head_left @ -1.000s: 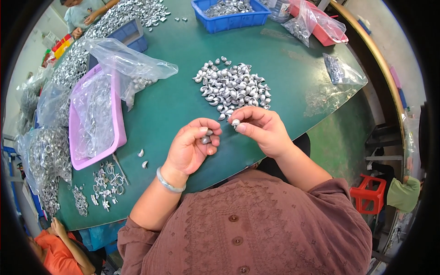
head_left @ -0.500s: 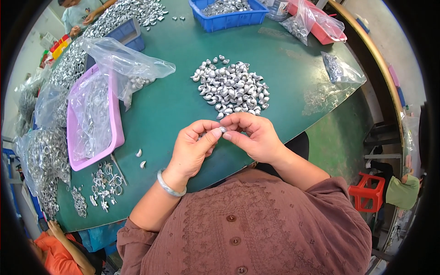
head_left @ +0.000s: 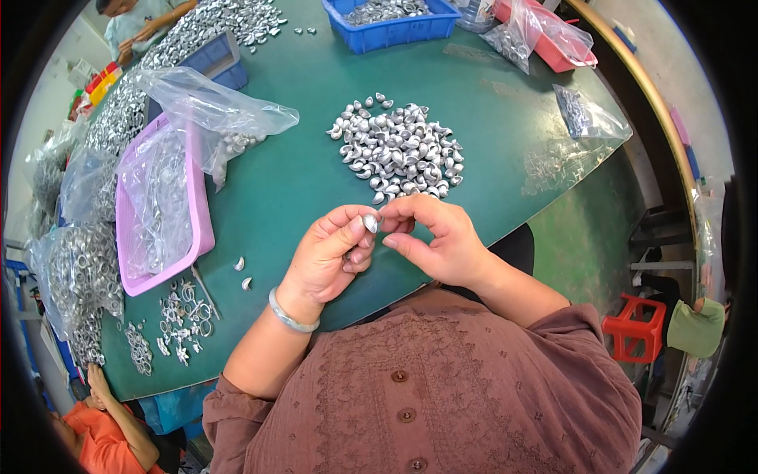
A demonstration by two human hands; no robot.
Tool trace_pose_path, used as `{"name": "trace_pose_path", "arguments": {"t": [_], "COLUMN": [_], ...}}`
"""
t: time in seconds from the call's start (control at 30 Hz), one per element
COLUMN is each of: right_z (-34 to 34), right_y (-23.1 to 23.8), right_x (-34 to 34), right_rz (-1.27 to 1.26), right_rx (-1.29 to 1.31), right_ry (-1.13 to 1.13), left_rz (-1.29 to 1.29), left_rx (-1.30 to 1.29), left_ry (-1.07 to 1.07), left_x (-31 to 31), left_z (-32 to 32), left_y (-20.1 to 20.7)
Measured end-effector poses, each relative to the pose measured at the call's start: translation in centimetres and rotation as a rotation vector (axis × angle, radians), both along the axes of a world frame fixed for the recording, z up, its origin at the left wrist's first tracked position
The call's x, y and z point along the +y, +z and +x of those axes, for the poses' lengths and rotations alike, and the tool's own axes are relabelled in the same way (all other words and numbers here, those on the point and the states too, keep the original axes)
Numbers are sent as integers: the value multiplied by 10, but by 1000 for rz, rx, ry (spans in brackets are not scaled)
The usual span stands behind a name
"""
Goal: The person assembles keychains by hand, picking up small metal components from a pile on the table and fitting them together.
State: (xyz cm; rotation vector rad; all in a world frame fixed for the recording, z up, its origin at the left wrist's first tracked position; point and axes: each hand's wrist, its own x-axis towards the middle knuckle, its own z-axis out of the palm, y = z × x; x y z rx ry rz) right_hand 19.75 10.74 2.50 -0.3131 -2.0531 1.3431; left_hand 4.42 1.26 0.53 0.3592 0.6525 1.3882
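Between the thumb and forefinger of my left hand (head_left: 325,251) is a small silvery curved metal piece (head_left: 371,224), its rounded side showing. My right hand (head_left: 440,238) is close beside it, thumb apart from the bent forefinger, whose tip is at the piece's edge; I cannot tell if it touches. Just beyond both hands lies a heap of similar shell-like metal pieces (head_left: 403,150) on the green table (head_left: 284,186). Two single curved pieces (head_left: 246,283) rest on the tabletop left of my left wrist.
To the left stand a lilac basket (head_left: 204,229) lined with clear plastic, bagged rings (head_left: 79,272) and loose ring-like parts (head_left: 185,320). A blue crate (head_left: 395,35) and a red basket (head_left: 553,54) are at the far side. Co-workers sit far left and lower left; a red stool (head_left: 636,325) is at right.
My right thumb has drawn back from the metal piece, which both hands pinched before. My left hand has tilted the piece, so more of its rounded face shows.
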Motion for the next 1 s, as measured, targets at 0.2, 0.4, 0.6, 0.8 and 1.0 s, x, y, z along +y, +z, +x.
{"name": "trace_pose_path", "arguments": {"t": [0.2,0.4,0.6,0.8,1.0], "right_z": [-2,-3,-3,0,17], "right_y": [7,9,5,4,-1], "right_x": [-4,0,1,6,31], "right_rz": [112,347,-40,-309,324], "right_rx": [27,-13,-46,-141,-266], "right_ry": [-43,-75,-5,-85,-236], "left_rz": [25,-37,-185,-160,-16], "left_rx": [-72,-80,-81,-76,-213], "left_ry": [-24,-72,-149,-126,-14], "left_x": [-1,0,1,1,1], "left_z": [1,1,5,1,1], "left_y": [2,1,6,0,-3]}}
